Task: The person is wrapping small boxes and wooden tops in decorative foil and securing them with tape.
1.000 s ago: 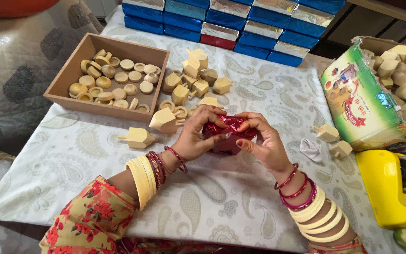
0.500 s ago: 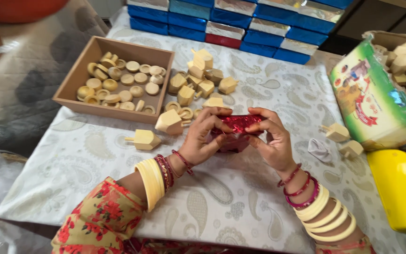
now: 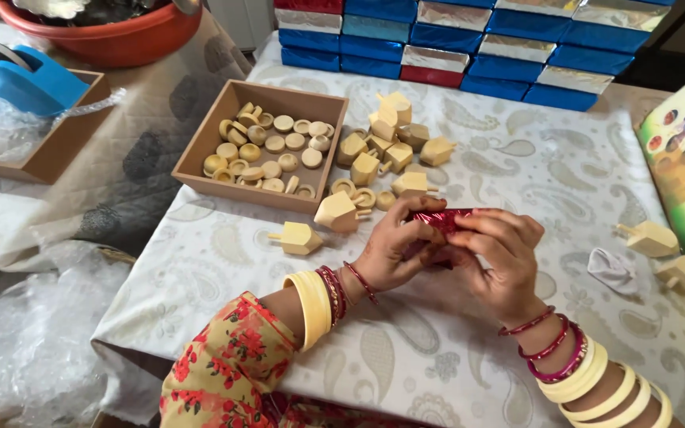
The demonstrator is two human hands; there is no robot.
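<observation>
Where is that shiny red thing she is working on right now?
In the head view, the shiny red piece sits just right of centre, pinched between the left hand and right hand above the patterned tablecloth, close to the loose wooden tops.

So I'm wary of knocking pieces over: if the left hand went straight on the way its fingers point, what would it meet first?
Probably the red foil piece already in its fingers, then the right hand; depth is unclear.
</observation>
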